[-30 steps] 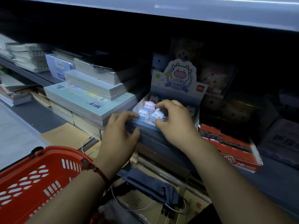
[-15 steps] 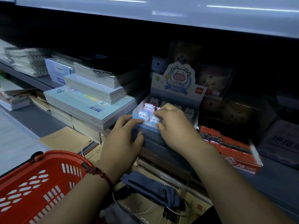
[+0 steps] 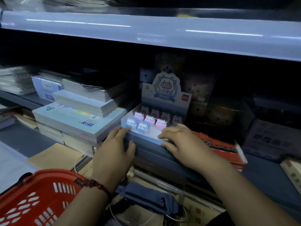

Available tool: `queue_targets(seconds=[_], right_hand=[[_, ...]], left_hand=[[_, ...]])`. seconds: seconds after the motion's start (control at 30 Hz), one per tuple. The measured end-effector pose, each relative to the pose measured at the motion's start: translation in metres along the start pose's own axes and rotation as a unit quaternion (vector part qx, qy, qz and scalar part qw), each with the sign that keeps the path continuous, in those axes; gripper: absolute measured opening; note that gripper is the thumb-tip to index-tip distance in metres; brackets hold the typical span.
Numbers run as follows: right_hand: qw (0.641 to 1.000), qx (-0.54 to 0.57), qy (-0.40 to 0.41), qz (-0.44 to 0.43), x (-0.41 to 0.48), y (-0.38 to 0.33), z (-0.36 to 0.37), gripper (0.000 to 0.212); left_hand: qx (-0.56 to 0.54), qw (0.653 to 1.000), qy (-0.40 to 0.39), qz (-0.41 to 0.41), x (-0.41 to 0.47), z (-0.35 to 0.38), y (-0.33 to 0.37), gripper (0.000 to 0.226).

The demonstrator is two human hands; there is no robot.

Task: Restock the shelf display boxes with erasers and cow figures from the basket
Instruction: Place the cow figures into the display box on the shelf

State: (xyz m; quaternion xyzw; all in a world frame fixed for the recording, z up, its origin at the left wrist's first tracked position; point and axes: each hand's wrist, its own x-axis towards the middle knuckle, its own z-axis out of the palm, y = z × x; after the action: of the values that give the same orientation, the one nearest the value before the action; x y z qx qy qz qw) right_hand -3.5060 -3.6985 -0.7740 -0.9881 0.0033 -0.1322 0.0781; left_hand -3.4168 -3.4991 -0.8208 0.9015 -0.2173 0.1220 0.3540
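Observation:
The cow display box (image 3: 144, 139) stands on the shelf, its "Lucky Cow" header card (image 3: 166, 88) upright at the back. Several small cow figures (image 3: 143, 126), blue and pink, stand in its front rows; darker ones fill the back row. My left hand (image 3: 116, 148) holds the box's front left corner, fingers over the rim and thumb on the front. My right hand (image 3: 180, 141) holds the front right edge, fingers lying on the tray and thumb under the lip. The red basket (image 3: 48, 174) hangs at the lower left; its inside is not visible.
Stacks of notebooks (image 3: 78, 121) sit tight against the box's left. A red carton (image 3: 226, 150) lies to its right, with dark boxes behind. The upper shelf edge (image 3: 146, 30) overhangs. A blue pouch (image 3: 146, 198) lies below the shelf front.
My right hand has drawn back from the cow figures to the box's front right edge. The figures it covered now stand in view. My left hand stays at the front left corner.

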Motion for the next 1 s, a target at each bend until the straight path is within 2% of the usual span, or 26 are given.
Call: queue_targets(seconds=[0.4, 0.5, 0.57, 0.67, 0.8, 0.9, 1.0], right_hand=[[1.0, 0.02, -0.01, 0.008, 0.009, 0.005, -0.004, 0.029], [0.999, 0.052, 0.01, 0.007, 0.004, 0.005, -0.006, 0.035], [0.995, 0.093, 0.043, 0.008, -0.007, 0.008, -0.013, 0.04], [0.989, 0.111, 0.093, 0.023, -0.035, 0.017, -0.029, 0.039], [0.977, 0.131, 0.143, 0.09, -0.091, 0.041, -0.044, 0.038], [0.973, 0.128, 0.119, 0.149, -0.129, 0.06, -0.045, 0.046], [0.972, 0.109, 0.091, 0.188, -0.147, 0.074, -0.039, 0.046]], left_hand=[[0.0, 1.0, 0.013, -0.012, -0.001, 0.006, 0.002, 0.05], [-0.003, 1.0, 0.001, -0.021, -0.002, 0.005, 0.002, 0.05], [0.001, 1.0, 0.021, -0.012, -0.004, 0.005, 0.004, 0.046], [-0.047, 0.996, 0.042, 0.061, -0.012, 0.007, 0.018, 0.035], [-0.093, 0.977, -0.031, 0.19, -0.036, 0.019, 0.058, 0.031], [-0.057, 0.959, -0.08, 0.264, -0.051, 0.034, 0.078, 0.037], [-0.048, 0.954, -0.101, 0.277, -0.057, 0.047, 0.088, 0.041]])
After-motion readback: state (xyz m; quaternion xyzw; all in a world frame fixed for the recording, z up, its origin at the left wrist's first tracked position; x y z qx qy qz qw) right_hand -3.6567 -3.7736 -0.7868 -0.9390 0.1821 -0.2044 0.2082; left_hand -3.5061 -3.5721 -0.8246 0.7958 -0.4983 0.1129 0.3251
